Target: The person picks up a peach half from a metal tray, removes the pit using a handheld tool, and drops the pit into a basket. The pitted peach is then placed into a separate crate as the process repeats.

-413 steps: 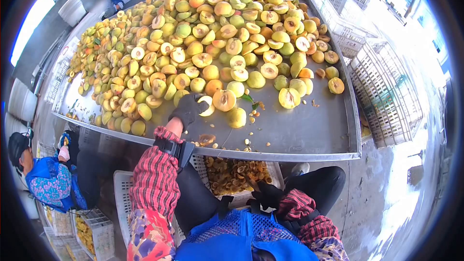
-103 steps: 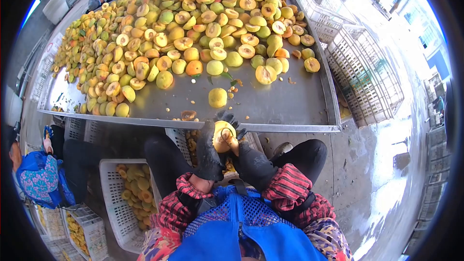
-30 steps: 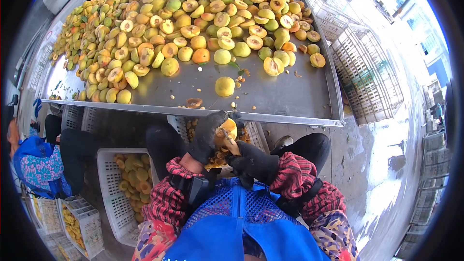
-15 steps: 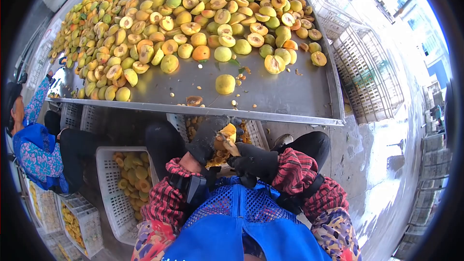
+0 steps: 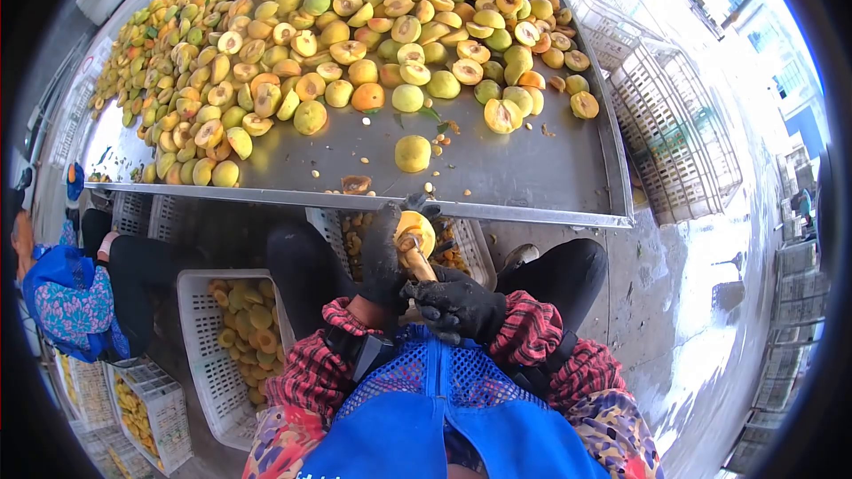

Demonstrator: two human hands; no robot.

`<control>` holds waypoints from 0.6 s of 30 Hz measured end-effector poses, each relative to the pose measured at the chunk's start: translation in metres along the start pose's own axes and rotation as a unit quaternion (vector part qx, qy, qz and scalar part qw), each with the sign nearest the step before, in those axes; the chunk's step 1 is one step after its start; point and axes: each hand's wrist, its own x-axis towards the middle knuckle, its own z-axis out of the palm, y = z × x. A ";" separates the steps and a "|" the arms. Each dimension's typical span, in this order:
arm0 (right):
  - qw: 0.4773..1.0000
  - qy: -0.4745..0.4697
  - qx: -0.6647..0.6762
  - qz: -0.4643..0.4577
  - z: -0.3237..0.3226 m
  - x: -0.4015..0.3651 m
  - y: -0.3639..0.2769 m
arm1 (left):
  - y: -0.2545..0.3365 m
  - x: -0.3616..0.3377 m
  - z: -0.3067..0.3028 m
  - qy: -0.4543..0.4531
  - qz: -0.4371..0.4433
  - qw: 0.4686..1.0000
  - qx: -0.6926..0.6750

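Note:
My left hand (image 5: 380,253), in a dark glove, is closed around a halved yellow peach (image 5: 417,225), its cut side turned toward me. In my gloved right hand (image 5: 454,303) is a wooden-handled tool (image 5: 418,263), its upper end against the cut face; the tip is hidden in the fruit. Both hands are just in front of the metal table's near edge, above a crate (image 5: 479,257) with peach pieces in it. On the metal table (image 5: 532,177) lies a large heap of halved peaches (image 5: 355,35), with one single peach (image 5: 413,153) nearer to me.
A white crate (image 5: 206,372) of peach halves stands by my left leg, with more filled crates (image 5: 138,417) behind it. Another person in a blue apron (image 5: 67,293) sits at the left. Stacked crates (image 5: 674,133) stand right of the table on a wet floor.
My left hand has turned the peach half so its cut face shows, and the tool now points up into it. The person at the left has moved an arm down from the table.

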 end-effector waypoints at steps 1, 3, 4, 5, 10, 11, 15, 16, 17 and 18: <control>1.000 0.001 0.003 -0.001 0.002 -0.001 -0.001 | -0.009 -0.001 -0.001 0.009 0.024 0.999 0.032; 1.000 -0.011 0.016 -0.008 0.002 -0.002 0.002 | -0.032 -0.001 -0.003 0.026 0.073 0.992 0.097; 0.999 -0.024 0.026 -0.013 -0.004 0.000 0.006 | -0.022 -0.002 0.000 0.019 -0.017 1.000 -0.006; 0.999 -0.036 0.036 -0.018 -0.008 0.001 0.010 | -0.004 -0.004 0.004 0.011 -0.106 0.988 -0.108; 0.995 -0.076 0.015 -0.065 -0.017 -0.003 0.021 | -0.006 -0.011 0.003 -0.039 -0.150 0.984 -0.085; 0.992 -0.092 0.007 -0.084 -0.018 -0.005 0.021 | -0.021 -0.008 -0.004 -0.079 -0.130 0.988 -0.035; 0.994 -0.054 0.023 -0.090 -0.022 -0.020 0.015 | 0.014 -0.008 -0.009 -0.124 0.060 0.966 0.221; 0.995 -0.045 0.012 -0.089 -0.023 -0.025 0.015 | 0.027 -0.010 -0.013 -0.130 0.111 0.941 0.293; 0.995 -0.039 0.001 -0.087 -0.024 -0.029 0.014 | 0.044 -0.015 -0.013 -0.095 -0.007 0.983 0.154; 0.996 -0.033 -0.010 -0.085 -0.025 -0.031 0.012 | 0.051 -0.014 -0.018 -0.055 -0.080 0.995 -0.029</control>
